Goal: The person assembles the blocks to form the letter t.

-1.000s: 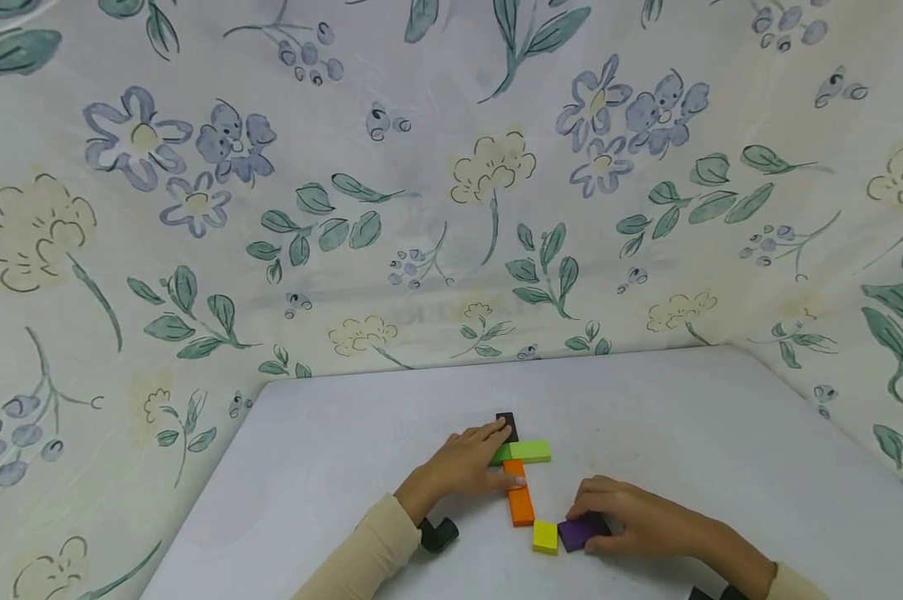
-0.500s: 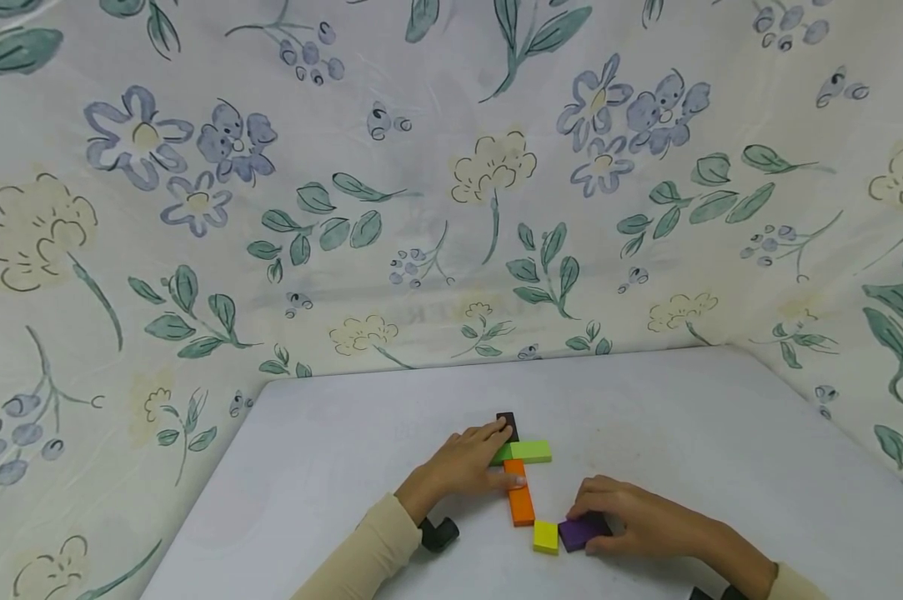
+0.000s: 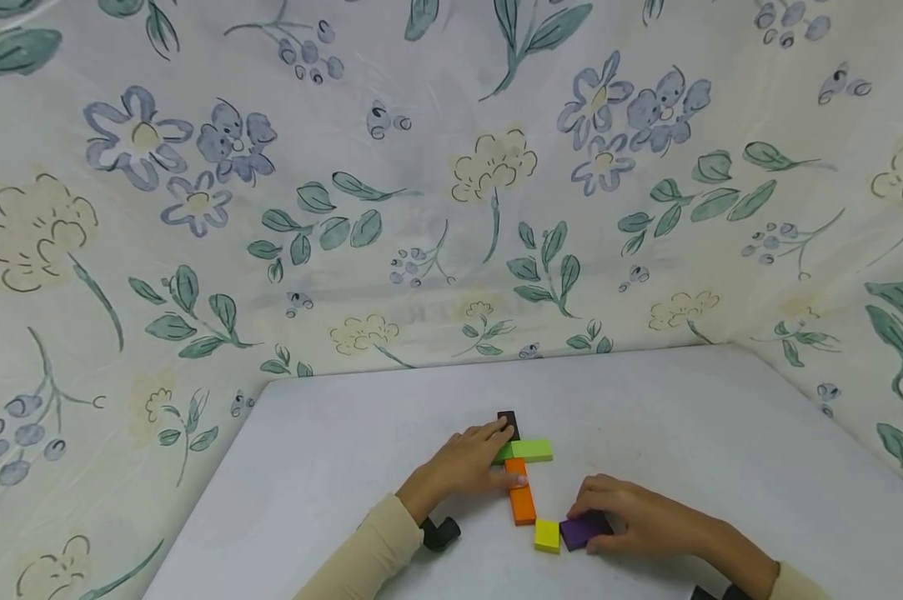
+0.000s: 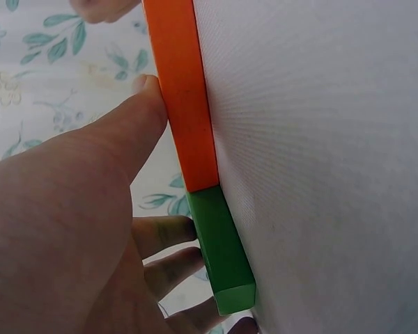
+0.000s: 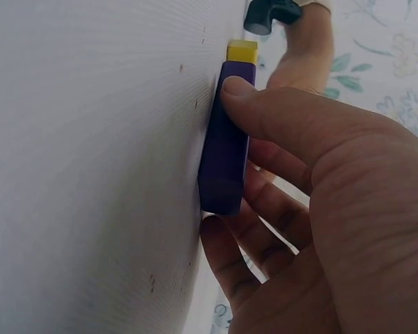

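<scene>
A purple block [image 3: 577,535] lies on the white table, and my right hand [image 3: 634,515] holds it between thumb and fingers. In the right wrist view the thumb presses the near face of the purple block [image 5: 224,149]. A yellow block [image 3: 547,537] adjoins its left end. My left hand [image 3: 459,462] rests spread over the other blocks, its thumb on the orange pieces [image 3: 522,506] and its fingertips at the dark block [image 3: 507,417]. Beneath those fingers a darker green block [image 4: 223,250] is partly hidden, beside a light green block [image 3: 534,451].
A black camera mount [image 3: 440,535] shows below the left wrist, and another dark mount [image 3: 700,593] sits at the right wrist. The white table [image 3: 331,433] meets a flower-printed cloth [image 3: 391,275] at the back and sides.
</scene>
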The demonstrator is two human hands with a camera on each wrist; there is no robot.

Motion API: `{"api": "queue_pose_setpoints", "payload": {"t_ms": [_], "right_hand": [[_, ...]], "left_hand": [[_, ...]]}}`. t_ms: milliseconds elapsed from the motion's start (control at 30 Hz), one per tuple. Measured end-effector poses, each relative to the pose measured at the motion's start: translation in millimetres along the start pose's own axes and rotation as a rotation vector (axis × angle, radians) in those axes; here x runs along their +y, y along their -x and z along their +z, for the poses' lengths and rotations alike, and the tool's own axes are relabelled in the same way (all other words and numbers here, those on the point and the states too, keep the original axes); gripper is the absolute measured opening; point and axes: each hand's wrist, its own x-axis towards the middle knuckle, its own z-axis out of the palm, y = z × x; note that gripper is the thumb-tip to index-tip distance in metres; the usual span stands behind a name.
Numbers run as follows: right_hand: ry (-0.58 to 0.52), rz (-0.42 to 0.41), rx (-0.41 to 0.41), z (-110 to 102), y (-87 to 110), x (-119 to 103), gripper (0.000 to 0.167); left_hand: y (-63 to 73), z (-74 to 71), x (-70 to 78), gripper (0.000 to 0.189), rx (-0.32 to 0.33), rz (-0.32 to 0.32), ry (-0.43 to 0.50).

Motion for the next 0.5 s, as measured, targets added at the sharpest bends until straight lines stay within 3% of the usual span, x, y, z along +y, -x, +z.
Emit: {"api": "queue_pose_setpoints", "payload": {"t_ms": [500], "right_hand": [[0.02,-0.036,0.021,0.3,0.3,-0.2,0.029]], "left_hand": [[2.9,-5.1,3.0,0.084,-0.015,0.006,-0.015]]}}
